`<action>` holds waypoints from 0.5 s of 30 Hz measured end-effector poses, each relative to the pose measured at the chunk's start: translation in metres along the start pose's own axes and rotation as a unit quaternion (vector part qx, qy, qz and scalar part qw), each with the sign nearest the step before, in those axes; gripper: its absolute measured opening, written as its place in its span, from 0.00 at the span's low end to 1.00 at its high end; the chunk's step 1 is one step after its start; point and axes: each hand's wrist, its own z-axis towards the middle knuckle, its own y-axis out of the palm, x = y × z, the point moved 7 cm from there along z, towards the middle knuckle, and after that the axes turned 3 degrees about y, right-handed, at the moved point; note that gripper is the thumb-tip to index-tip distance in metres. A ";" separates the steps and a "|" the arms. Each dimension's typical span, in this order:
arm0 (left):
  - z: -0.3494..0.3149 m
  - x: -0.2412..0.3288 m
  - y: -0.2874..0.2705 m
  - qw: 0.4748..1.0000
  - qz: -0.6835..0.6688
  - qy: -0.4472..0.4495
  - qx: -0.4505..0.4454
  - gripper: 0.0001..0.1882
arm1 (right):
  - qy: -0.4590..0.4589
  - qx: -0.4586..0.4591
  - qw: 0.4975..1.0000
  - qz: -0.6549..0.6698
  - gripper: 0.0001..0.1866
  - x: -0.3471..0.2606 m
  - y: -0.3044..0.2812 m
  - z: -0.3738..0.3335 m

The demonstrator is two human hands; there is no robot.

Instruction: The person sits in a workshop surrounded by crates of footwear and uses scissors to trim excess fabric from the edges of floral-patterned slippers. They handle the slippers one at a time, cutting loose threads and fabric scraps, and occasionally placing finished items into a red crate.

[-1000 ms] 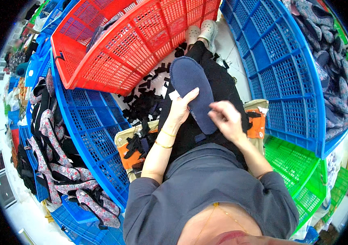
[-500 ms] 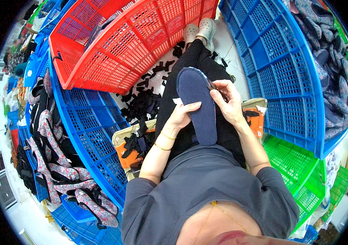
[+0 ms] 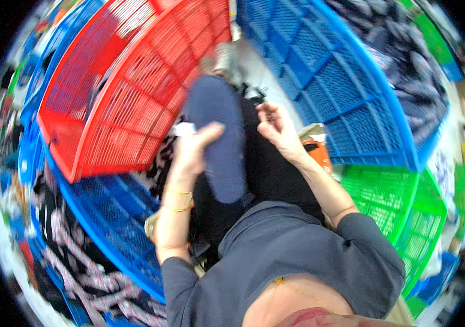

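My left hand point(image 3: 191, 150) grips a long navy slipper sole point(image 3: 219, 120) by its left edge, thumb across its face. The sole's broad end points away from me, and its narrow end lies over my black-trousered lap point(image 3: 268, 171). A small white tab point(image 3: 184, 129) sticks out beside the left fingers. Off to the right and apart from the sole, my right hand point(image 3: 276, 125) is closed, fingers pinched round a small dark object point(image 3: 269, 115) too blurred to name.
A red plastic basket point(image 3: 129, 109) stands ahead on the left. Blue baskets flank me, the right one point(image 3: 336, 76) and left one point(image 3: 107, 229) with floral and dark fabric pieces. A green basket point(image 3: 379, 201) sits at my right. An orange-and-tan thing point(image 3: 318, 147) shows beside my right thigh.
The sole has moved left and away from me in my left hand. My right hand has let go of its edge and drawn apart. The view has shifted and blurred.
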 end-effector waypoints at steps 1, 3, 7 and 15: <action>0.008 0.047 -0.018 0.996 -0.024 0.083 0.031 0.21 | 0.013 0.009 1.000 -0.013 0.21 -0.003 -0.011 0.002; 0.029 0.154 -0.062 0.946 -0.154 0.266 0.105 0.23 | -0.004 0.052 0.996 -0.068 0.18 -0.026 -0.043 0.009; 0.047 0.239 -0.101 0.845 -0.327 0.413 0.092 0.22 | -0.127 0.252 0.928 -0.244 0.11 -0.134 -0.141 0.025; 0.044 0.050 -0.006 0.944 -0.238 0.226 0.045 0.20 | 0.173 0.367 0.555 -0.727 0.33 -0.236 -0.280 0.056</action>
